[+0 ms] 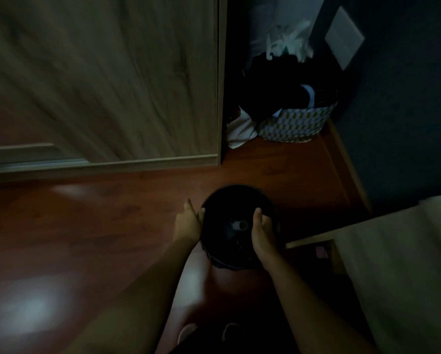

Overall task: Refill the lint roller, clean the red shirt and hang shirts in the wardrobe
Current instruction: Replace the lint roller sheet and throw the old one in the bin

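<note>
A round black bin [237,198] is held low over the wooden floor, seen from above in dim light. My left hand [187,223] presses against its left outer wall. My right hand [263,231] grips the right rim, thumb inside. Within the bin lies a pale cardboard tube [240,225] among dark scraps. The wardrobe's wooden sliding door [107,80] fills the upper left. No red shirt or lint roller shows.
A patterned laundry basket [298,123] stuffed with dark clothes stands in the corner beside the wardrobe, white cloth [240,131] next to it. A bed with a pale mattress [398,256] juts in at the right. The dark wall [406,111] carries a light switch plate [344,39].
</note>
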A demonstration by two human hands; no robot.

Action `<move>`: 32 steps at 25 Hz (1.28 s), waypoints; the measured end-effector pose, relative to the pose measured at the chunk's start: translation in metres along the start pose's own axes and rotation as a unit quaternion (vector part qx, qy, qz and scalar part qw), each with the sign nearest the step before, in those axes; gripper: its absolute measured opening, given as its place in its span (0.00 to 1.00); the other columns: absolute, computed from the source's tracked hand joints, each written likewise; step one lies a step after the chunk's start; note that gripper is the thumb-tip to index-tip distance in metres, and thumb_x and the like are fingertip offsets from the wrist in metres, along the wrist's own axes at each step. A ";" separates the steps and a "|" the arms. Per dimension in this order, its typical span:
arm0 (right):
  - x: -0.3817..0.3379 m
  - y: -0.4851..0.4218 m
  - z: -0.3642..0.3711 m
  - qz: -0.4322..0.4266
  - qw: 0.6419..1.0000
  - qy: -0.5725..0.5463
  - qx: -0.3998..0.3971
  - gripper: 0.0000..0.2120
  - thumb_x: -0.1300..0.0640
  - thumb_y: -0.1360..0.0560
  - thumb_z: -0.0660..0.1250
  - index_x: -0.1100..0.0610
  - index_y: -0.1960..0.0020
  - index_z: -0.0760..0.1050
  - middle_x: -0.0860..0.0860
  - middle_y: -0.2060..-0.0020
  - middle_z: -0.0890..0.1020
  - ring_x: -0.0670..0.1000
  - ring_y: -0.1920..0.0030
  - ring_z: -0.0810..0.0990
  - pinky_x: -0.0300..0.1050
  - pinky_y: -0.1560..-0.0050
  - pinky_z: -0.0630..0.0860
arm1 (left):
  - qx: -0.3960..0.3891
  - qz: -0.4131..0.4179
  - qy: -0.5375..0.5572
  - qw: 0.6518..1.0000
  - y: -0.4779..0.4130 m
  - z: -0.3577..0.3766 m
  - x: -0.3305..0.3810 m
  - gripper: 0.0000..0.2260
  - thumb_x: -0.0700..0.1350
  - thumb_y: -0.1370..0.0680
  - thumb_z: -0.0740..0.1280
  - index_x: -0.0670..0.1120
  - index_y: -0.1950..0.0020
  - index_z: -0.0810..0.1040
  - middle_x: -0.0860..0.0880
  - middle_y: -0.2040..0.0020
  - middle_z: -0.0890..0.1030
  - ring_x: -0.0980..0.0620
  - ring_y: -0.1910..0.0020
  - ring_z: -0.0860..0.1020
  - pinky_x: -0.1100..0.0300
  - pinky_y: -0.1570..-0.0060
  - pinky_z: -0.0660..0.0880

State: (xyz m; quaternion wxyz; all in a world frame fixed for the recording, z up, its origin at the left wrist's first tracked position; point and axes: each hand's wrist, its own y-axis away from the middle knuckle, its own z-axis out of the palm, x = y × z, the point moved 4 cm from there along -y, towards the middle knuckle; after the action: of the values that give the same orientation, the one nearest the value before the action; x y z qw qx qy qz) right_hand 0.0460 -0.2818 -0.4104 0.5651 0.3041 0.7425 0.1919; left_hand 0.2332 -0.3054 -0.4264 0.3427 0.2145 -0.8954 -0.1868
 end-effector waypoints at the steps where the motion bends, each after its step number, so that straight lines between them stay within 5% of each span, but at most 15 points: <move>1: -0.023 0.024 -0.007 -0.013 1.000 0.004 -0.002 0.26 0.45 0.19 0.47 0.62 0.32 0.64 0.57 0.41 0.73 0.58 0.38 0.72 0.44 0.49 0.68 | 0.004 0.010 -0.002 1.000 0.021 -0.023 0.019 0.27 0.49 0.19 0.57 0.38 0.25 0.54 0.33 0.43 0.77 0.33 0.45 0.75 0.52 0.54 0.70; 4: -0.097 0.100 -0.033 -0.075 0.997 0.004 0.002 0.25 0.47 0.19 0.48 0.67 0.44 0.72 0.64 0.53 0.77 0.62 0.50 0.77 0.54 0.52 0.73 | 0.024 0.047 -0.004 0.999 0.085 -0.095 0.076 0.26 0.49 0.19 0.57 0.36 0.26 0.57 0.33 0.41 0.77 0.33 0.41 0.73 0.50 0.49 0.70; 7: -0.145 0.157 -0.060 -0.136 0.991 0.016 0.014 0.20 0.45 0.20 0.49 0.56 0.61 0.70 0.52 0.67 0.72 0.51 0.65 0.75 0.48 0.60 0.70 | 0.049 0.076 -0.005 0.996 0.146 -0.152 0.126 0.24 0.48 0.19 0.57 0.36 0.28 0.61 0.33 0.39 0.76 0.33 0.40 0.73 0.50 0.47 0.70; 11: -0.161 0.252 -0.107 -0.133 0.989 0.057 0.007 0.25 0.39 0.22 0.50 0.54 0.35 0.67 0.52 0.42 0.75 0.55 0.41 0.74 0.51 0.41 0.70 | 0.066 0.141 0.018 0.988 0.259 -0.202 0.162 0.21 0.48 0.19 0.58 0.38 0.30 0.65 0.33 0.39 0.76 0.33 0.40 0.73 0.51 0.47 0.70; 13: -0.162 0.273 -0.117 -0.158 0.985 0.076 0.006 0.26 0.39 0.23 0.51 0.53 0.32 0.65 0.52 0.36 0.73 0.54 0.36 0.72 0.51 0.37 0.69 | 0.072 0.158 0.020 0.985 0.281 -0.208 0.166 0.20 0.48 0.19 0.58 0.38 0.31 0.67 0.34 0.40 0.77 0.34 0.40 0.73 0.51 0.46 0.70; 24: -0.016 0.436 -0.239 -0.164 0.973 -0.009 0.165 0.19 0.46 0.21 0.55 0.56 0.36 0.68 0.54 0.39 0.75 0.54 0.39 0.74 0.50 0.38 0.70 | -0.020 0.319 -0.005 0.947 0.472 -0.122 0.158 0.20 0.47 0.19 0.57 0.40 0.29 0.66 0.38 0.36 0.75 0.39 0.38 0.73 0.54 0.44 0.70; 29: 0.035 0.457 -0.339 -0.143 0.949 -0.048 0.275 0.16 0.50 0.21 0.57 0.59 0.39 0.70 0.54 0.42 0.77 0.54 0.40 0.75 0.50 0.39 0.70 | -0.082 0.377 -0.016 0.922 0.518 -0.053 0.196 0.19 0.47 0.20 0.58 0.42 0.30 0.68 0.39 0.45 0.80 0.40 0.49 0.79 0.53 0.56 0.73; 32: 0.039 0.444 -0.395 -0.140 0.937 -0.026 0.319 0.17 0.52 0.22 0.60 0.61 0.38 0.70 0.57 0.41 0.76 0.56 0.40 0.74 0.50 0.38 0.70 | -0.099 0.385 -0.043 0.916 0.531 -0.014 0.226 0.20 0.48 0.20 0.58 0.42 0.29 0.66 0.37 0.43 0.79 0.39 0.44 0.77 0.54 0.50 0.72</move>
State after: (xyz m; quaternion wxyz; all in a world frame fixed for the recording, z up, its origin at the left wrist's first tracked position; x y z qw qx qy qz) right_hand -0.2342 0.0964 -0.0456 0.4784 0.3661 0.7851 -0.1441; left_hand -0.0454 0.0215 -0.0406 0.3684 -0.1904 -0.8996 -0.1373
